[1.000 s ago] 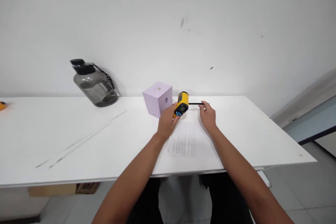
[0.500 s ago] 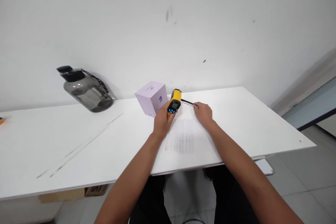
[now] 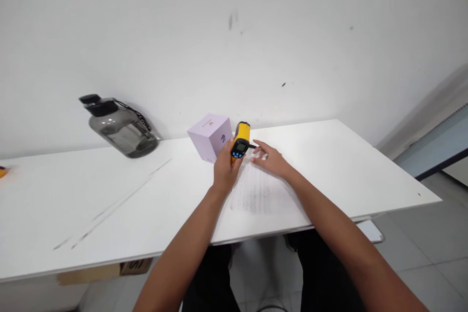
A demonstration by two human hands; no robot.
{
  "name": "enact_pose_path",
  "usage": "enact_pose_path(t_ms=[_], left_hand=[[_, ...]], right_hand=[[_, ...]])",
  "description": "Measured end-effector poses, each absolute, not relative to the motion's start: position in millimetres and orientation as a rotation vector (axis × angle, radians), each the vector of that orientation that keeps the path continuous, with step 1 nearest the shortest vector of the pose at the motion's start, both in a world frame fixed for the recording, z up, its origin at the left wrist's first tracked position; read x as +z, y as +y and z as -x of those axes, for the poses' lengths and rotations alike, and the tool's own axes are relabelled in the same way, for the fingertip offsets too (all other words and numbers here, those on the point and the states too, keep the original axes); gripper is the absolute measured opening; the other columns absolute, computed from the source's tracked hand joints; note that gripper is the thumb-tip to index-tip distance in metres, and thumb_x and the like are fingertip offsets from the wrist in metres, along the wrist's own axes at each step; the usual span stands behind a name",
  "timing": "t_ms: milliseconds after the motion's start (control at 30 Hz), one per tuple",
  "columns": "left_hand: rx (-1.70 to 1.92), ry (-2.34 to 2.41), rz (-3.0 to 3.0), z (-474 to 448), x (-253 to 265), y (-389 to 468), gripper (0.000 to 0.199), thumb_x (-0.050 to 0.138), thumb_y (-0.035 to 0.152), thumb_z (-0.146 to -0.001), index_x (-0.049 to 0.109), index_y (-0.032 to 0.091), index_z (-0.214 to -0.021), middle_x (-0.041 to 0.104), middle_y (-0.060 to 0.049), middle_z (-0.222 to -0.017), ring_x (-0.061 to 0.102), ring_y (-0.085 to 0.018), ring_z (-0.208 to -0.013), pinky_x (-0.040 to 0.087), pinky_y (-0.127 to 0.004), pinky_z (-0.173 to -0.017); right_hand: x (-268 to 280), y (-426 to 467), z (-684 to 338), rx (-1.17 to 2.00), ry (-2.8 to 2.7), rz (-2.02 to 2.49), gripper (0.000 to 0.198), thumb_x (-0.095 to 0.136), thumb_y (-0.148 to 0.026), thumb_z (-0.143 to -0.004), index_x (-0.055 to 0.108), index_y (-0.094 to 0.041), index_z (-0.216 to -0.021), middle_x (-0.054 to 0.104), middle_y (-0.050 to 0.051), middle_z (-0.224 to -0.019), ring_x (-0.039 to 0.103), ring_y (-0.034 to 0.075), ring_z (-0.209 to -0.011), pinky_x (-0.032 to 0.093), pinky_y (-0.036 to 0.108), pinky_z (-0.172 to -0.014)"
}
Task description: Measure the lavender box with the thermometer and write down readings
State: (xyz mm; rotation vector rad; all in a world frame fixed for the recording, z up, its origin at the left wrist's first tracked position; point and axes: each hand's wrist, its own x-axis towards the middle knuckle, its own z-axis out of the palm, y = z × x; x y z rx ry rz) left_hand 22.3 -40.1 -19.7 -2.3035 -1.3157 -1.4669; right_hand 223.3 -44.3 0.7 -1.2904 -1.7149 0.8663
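My left hand is wrapped round the grip of a yellow and black infrared thermometer. Its small screen and blue buttons face me. My right hand is just right of it, with thumb and fingers spread apart. Between the thermometer and my right fingers shows a short piece of a thin black rod; the rest of it is hidden, and I cannot tell what it is. Right behind my left hand stands a lilac box with a small dark emblem on its side.
A grey transparent bottle with a black lid and strap stands at the back left of the white table, near the wall. Grey smudges mark the surface in front of my hands. An orange and dark object shows at the left edge.
My right hand has let go of the black rod's end and moved left toward the thermometer, its fingers opening. The thermometer has shifted slightly left in my left hand.
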Motion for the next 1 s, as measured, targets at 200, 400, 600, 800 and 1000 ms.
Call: enact_pose_path(t_ms=[200,400,600,800,1000], left_hand=[[-1.409,-1.146,2.390,-23,-22,-39,0.059,0.041,0.038,-0.102,0.027,0.023,-0.157,0.056,-0.016,-0.148,0.053,-0.027,-0.138,0.047,-0.047,-0.111],[-1.256,-1.003,2.410,-31,-20,-44,0.065,0.040,0.029,-0.096,0.026,0.017,-0.158,0.040,-0.019,-0.159,0.034,-0.031,-0.150,0.032,-0.054,-0.120],[-1.165,-1.020,2.375,-33,-21,-51,0.087,0.063,0.055,-0.083,0.034,0.019,-0.156,0.028,-0.021,-0.164,0.011,-0.041,-0.156,0.019,-0.062,-0.122],[-1.434,-1.431,1.921,4,-12,-34,0.095,0.068,0.062,-0.080,0.028,0.020,-0.155,0.010,-0.023,-0.167,0.002,-0.044,-0.156,0.012,-0.068,-0.122],[-1.947,-2.141,1.834,22,-14,-16,0.116,0.086,0.052,-0.063,0.019,0.019,-0.152,0.032,-0.024,-0.155,0.033,-0.039,-0.147,0.033,-0.057,-0.118]], right_hand=[[4,-69,-183,1.288,-1.552,0.854,0.076,0.083,-0.042,-0.072,0.051,-0.025,-0.138,0.068,0.009,-0.123,0.063,0.024,-0.115,0.052,0.041,-0.096],[-5,-71,-170,1.113,-1.287,0.958,0.054,0.076,-0.053,-0.077,0.060,-0.021,-0.117,0.070,0.008,-0.112,0.066,0.022,-0.100,0.053,0.039,-0.095],[9,-81,-175,1.176,-1.189,0.867,0.051,0.081,-0.049,-0.071,0.063,-0.022,-0.110,0.071,0.006,-0.106,0.066,0.023,-0.101,0.056,0.037,-0.089],[19,-81,-181,1.093,-0.969,0.895,0.040,0.078,-0.036,-0.064,0.062,-0.022,-0.098,0.064,0.000,-0.086,0.061,0.018,-0.083,0.053,0.034,-0.080],[20,-73,-187,1.184,-0.917,0.869,0.041,0.076,-0.026,-0.060,0.062,-0.020,-0.098,0.061,-0.004,-0.073,0.058,0.014,-0.066,0.049,0.030,-0.068]])
